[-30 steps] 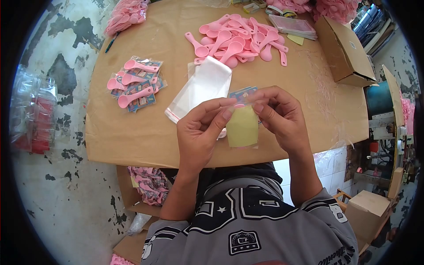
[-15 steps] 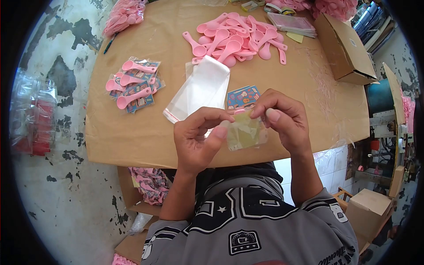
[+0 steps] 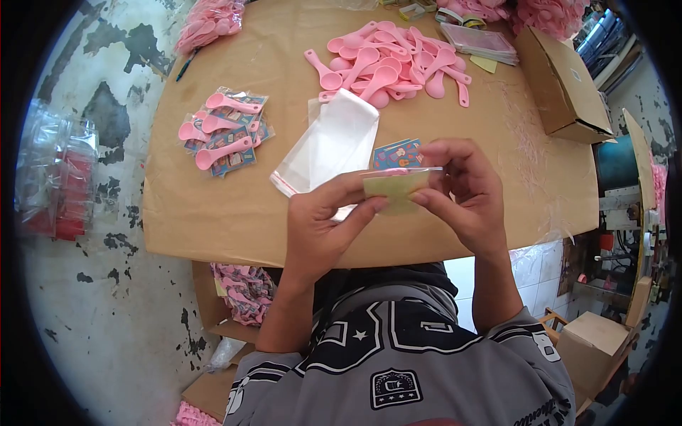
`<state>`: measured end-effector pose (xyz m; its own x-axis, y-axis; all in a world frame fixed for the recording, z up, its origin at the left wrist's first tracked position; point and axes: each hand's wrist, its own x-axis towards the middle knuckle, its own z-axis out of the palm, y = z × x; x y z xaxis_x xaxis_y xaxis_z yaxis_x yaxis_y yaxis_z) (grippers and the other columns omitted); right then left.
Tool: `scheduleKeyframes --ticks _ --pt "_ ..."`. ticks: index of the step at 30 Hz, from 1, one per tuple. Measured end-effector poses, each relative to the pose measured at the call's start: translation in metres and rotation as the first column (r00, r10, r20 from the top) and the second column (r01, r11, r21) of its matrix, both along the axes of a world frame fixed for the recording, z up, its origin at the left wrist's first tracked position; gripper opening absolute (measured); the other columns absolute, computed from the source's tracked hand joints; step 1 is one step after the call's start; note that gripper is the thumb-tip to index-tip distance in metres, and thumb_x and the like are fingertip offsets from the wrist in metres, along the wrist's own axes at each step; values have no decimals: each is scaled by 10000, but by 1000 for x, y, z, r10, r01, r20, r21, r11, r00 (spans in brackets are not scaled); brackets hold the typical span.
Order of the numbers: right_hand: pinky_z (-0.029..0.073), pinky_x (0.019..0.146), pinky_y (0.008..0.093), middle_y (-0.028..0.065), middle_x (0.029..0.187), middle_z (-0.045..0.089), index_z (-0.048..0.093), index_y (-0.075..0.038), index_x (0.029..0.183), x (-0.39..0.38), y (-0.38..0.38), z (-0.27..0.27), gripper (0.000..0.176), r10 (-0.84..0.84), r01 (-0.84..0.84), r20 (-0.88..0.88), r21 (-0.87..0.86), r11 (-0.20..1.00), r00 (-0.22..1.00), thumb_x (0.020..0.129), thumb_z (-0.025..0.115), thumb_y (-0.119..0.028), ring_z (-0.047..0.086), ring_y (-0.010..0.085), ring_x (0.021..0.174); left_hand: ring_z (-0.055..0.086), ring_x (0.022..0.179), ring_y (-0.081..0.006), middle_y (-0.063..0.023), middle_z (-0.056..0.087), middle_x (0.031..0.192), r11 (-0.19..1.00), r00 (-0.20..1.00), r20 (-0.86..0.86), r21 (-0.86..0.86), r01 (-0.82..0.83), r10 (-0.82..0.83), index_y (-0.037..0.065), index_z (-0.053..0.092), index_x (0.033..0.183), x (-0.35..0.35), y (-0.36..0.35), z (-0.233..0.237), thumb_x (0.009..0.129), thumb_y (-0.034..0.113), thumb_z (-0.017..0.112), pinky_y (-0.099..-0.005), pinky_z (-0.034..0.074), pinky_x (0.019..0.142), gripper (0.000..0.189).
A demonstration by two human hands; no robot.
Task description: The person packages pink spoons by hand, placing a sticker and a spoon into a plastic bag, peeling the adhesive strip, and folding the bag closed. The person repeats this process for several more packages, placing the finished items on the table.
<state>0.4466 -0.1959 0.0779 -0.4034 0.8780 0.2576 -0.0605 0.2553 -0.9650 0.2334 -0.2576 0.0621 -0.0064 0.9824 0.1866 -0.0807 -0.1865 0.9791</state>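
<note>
My left hand (image 3: 321,219) pinches the left side of a small clear plastic bag (image 3: 395,187) with a yellowish card in it. A bit of pink shows along the bag's top edge; what it belongs to is mostly hidden. On the bag's right side presses the thumb of my right hand (image 3: 470,195), with its fingers curled behind. Just beyond the bag lie blue patterned cards (image 3: 398,154). A stack of empty clear bags (image 3: 334,142) is beside my left hand, on the brown-covered table (image 3: 213,220).
Loose pink measuring spoons (image 3: 391,64) are heaped at the back. Packed spoons with blue cards (image 3: 226,131) lie at the left. A cardboard box (image 3: 561,85) and a stack of clear sleeves (image 3: 479,44) stand at the back right. A pen (image 3: 186,65) lies at the left edge.
The bag has been tilted and folded back, so its card face looks shorter. My right thumb has moved down onto it. The view has shifted slightly.
</note>
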Motion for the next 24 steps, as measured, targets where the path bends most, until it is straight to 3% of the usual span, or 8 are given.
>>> scheduleKeyframes --ticks 3,6,12,13,15,16,20,24 --pt "439 653 209 -1 989 658 670 -19 1203 10 7 7 293 -158 40 414 279 959 896 929 772 -26 570 43 767 719 1087 -174 -133 776 1138 956 976 -4 201 -212 217 -56 718 1216 -16 2 4 930 -100 692 -322 573 959 290" --pt "436 639 215 18 938 654 693 0 1138 34 13 14 209 -231 128 390 273 954 892 938 749 -21 577 57 749 710 1141 -203 -146 751 1222 827 806 -242 335 -452 540 -49 696 1247 -60 0 10 925 -116 679 -348 539 1006 329" --pt "472 685 219 64 953 668 635 35 1245 96 33 33 307 59 -98 -206 -184 978 977 950 704 -17 633 103 809 548 1399 -303 -151 603 1483 816 504 -658 325 -479 559 21 593 1423 -117 -3 13 895 -93 540 -389 410 1159 543" --pt "516 811 289 113 1077 690 609 1 1315 89 39 41 369 -157 201 181 -254 946 971 966 700 -76 663 192 928 528 1417 -297 -148 590 1498 825 494 -675 337 -455 548 16 586 1432 -117 -3 5 895 -82 541 -390 384 1179 547" --pt "510 909 369 144 1173 679 612 -33 1336 83 39 17 388 -675 290 644 610 737 361 965 697 -106 647 271 1038 501 1448 -301 -158 541 1552 851 498 -706 308 -425 504 12 613 1398 -103 -4 3 865 -94 515 -375 420 1138 552" --pt "508 957 408 159 1221 674 613 -50 1347 80 36 9 397 -875 4 481 876 482 -47 964 695 -121 639 311 1093 503 1447 -304 -162 535 1556 854 471 -730 309 -419 495 15 628 1378 -96 -3 1 859 -97 511 -374 442 1102 544" --pt "467 1035 471 151 1268 648 671 -62 1276 47 19 2 341 -590 236 604 564 791 535 942 709 -122 593 358 1187 528 1427 -317 -163 565 1528 857 481 -741 248 -452 469 45 687 1316 -91 7 -14 829 -128 483 -371 516 945 555" --pt "485 1009 447 138 1239 665 711 -57 1197 25 6 -2 263 -322 31 647 419 907 691 937 712 -98 601 339 1152 560 1378 -353 -163 654 1406 899 487 -760 309 -312 430 41 696 1300 -94 13 -7 833 -141 504 -428 466 1062 536"
